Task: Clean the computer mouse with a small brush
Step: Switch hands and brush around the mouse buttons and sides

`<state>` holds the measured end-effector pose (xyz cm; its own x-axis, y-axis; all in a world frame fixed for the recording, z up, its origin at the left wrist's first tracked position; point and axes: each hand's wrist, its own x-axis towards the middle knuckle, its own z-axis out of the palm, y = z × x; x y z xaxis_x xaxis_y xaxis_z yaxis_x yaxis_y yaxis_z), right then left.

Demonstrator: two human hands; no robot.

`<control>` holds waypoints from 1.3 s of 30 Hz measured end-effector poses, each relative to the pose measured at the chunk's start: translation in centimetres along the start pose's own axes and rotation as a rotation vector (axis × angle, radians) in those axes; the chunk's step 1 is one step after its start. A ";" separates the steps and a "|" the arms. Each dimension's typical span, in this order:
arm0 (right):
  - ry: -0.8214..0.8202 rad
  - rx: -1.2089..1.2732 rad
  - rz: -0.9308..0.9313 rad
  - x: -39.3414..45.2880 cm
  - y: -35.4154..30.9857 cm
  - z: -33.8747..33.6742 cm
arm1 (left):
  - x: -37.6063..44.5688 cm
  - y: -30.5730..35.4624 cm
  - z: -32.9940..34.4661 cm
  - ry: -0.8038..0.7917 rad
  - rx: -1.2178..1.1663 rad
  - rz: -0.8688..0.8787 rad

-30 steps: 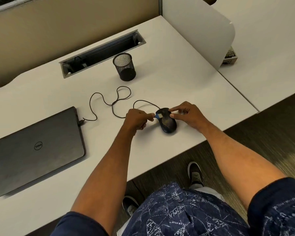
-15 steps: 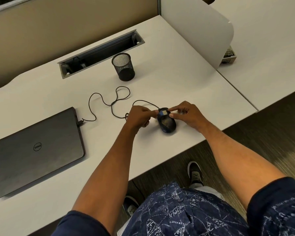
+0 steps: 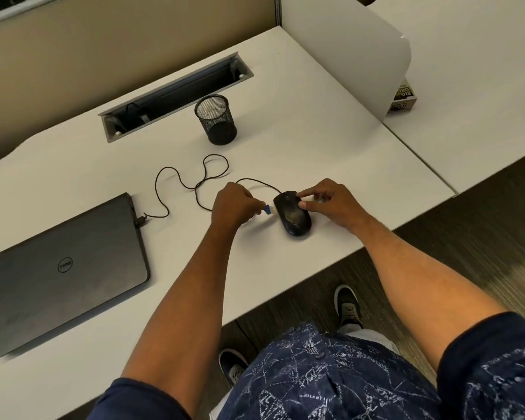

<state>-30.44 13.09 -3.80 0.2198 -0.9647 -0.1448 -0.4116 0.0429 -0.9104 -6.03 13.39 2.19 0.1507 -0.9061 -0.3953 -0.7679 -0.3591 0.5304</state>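
A black corded computer mouse (image 3: 292, 214) lies flat on the white table (image 3: 300, 140), near the table's front edge. The right hand (image 3: 331, 204) steadies it, forefinger on the mouse's far end and thumb against its right flank, the other fingers curled loosely beside it. The left hand (image 3: 232, 207), just left of the mouse, is closed in a pinch around a small brush with a blue ferrule (image 3: 267, 210); only the blue part and pale tip project from the fingers, the tip meeting the mouse's left edge. The thin black cable (image 3: 191, 183) runs from the mouse's far end, loops leftward across the table and ends at a plug in the side of a closed dark grey laptop (image 3: 64, 271), well left of the mouse. A black wire-mesh pen cup (image 3: 216, 119) stands upright beyond the mouse, with a recessed grey cable tray (image 3: 176, 95) farther back.
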 end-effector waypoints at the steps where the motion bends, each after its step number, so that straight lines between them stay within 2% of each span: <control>1: -0.001 -0.003 0.000 0.0 0.0 0.0 | 0.0 0.1 0.1 -0.007 -0.057 0.011; 5: 0.003 -0.010 -0.014 0.1 0.1 0.0 | -0.5 0.7 0.6 -0.095 -0.362 0.048; 7: 0.006 -0.020 -0.021 0.2 0.2 0.0 | -0.8 1.2 1.1 -0.124 -0.416 0.052; 13: 0.016 0.002 -0.023 0.2 0.3 0.1 | -0.9 0.7 1.5 -0.046 -0.291 -0.003; 18: 0.010 -0.003 -0.011 0.3 0.4 0.1 | -0.3 -0.1 0.4 0.025 -0.049 -0.055; 24: 0.011 0.001 -0.011 0.4 0.6 0.1 | -0.5 0.4 0.6 -0.071 -0.411 -0.014; 28: 0.013 0.003 -0.013 0.3 0.6 0.0 | -0.8 1.2 1.2 -0.090 -0.295 -0.015; 32: 0.012 0.000 -0.005 0.2 0.5 0.0 | -0.3 1.5 0.5 0.053 -0.027 0.004; 39: -0.001 -0.015 -0.006 0.1 0.1 -0.1 | -0.2 2.5 0.4 0.058 -0.291 0.058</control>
<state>-30.50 13.02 -3.84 0.2232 -0.9648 -0.1394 -0.4232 0.0329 -0.9055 -8.22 12.77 3.31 0.1535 -0.9351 -0.3194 -0.5671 -0.3481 0.7465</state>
